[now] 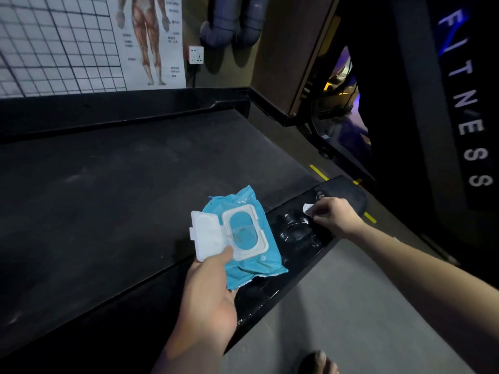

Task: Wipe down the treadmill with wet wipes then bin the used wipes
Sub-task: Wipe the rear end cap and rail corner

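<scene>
The treadmill's dark belt (129, 190) fills the left and middle of the view, with a glossy black side rail (294, 238) along its right edge. My left hand (210, 295) holds a blue wet wipe pack (243, 238) above the rail, thumb on its white frame, and its white flip lid stands open. My right hand (333, 215) pinches a small white wipe (307, 208) against the rail near its rear end cap. Wet streaks shine on the rail between my two hands.
A grey floor (351, 306) runs along the right of the rail, marked with yellow lines (318, 172). A dark panel reading FITNESS (469, 103) stands at the right. A wall with a grid and an anatomy poster (148, 39) lies beyond the belt. My foot (318, 363) shows at the bottom.
</scene>
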